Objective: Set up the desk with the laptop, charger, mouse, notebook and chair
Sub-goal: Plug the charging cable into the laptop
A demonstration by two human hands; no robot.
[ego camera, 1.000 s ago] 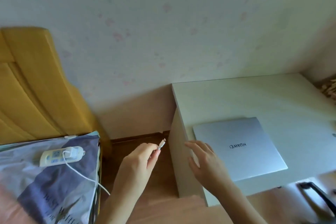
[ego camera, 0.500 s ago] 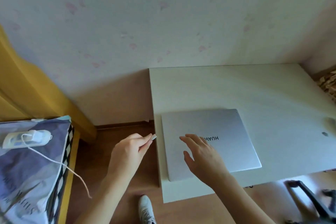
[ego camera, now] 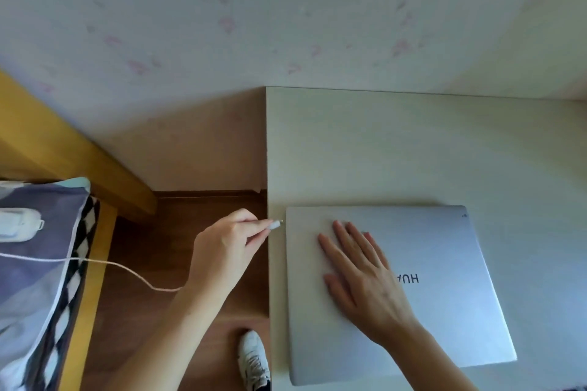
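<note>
A closed silver laptop [ego camera: 444,263] lies on the white desk [ego camera: 381,143], near its left front corner. My right hand [ego camera: 362,279] rests flat on the lid, fingers spread. My left hand [ego camera: 225,247] pinches the white charger plug [ego camera: 275,225], whose tip sits right at the laptop's left edge, near the back corner. The white charger cable [ego camera: 127,268] trails left from my hand to the bed. No mouse, notebook or chair is in view.
A bed with a yellow wooden frame [ego camera: 92,279] and a purple patterned pillow [ego camera: 35,279] stands at left, with a white power strip [ego camera: 19,225] on it. Brown floor lies between bed and desk. My white shoe [ego camera: 254,359] is beside the desk's side panel.
My left hand has carried the plug right, from beside the desk up to the laptop's left edge. My right hand slid further onto the lid and flattened. My view moved closer.
</note>
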